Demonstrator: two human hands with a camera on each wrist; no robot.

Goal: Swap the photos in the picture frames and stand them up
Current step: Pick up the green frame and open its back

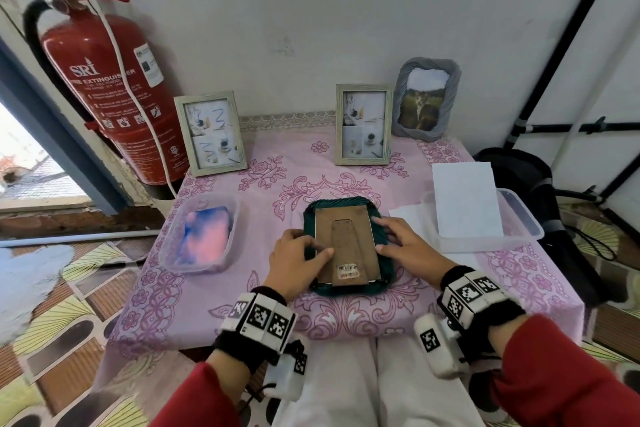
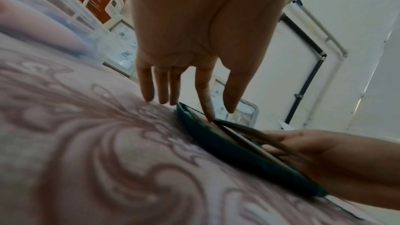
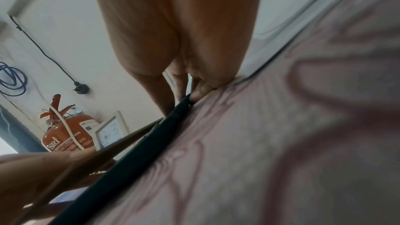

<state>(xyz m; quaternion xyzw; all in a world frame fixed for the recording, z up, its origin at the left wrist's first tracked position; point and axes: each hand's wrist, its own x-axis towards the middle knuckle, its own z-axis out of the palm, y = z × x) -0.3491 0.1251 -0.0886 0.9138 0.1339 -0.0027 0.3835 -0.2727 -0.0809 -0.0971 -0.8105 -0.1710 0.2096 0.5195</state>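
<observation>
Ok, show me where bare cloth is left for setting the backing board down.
Bare cloth lies between the two wooden frames ahead of the green frame, and along the near edge below it. Crowded: left tub and right tub flank both hands.

A small table (image 1: 346, 319) carried everything, draped in a pink cloth (image 1: 221, 291) printed with purple flowers and scrolls. A dark green frame (image 1: 388, 279) lay face down near its front middle, brown backing up. A clear plastic tub (image 1: 173, 239) sat to the left, another (image 1: 519, 218) to the right with white paper (image 1: 465, 199) across it. Along the back edge stood two pale wooden frames (image 1: 210, 133) (image 1: 363, 124) and a grey frame (image 1: 428, 99) at the right corner.
</observation>
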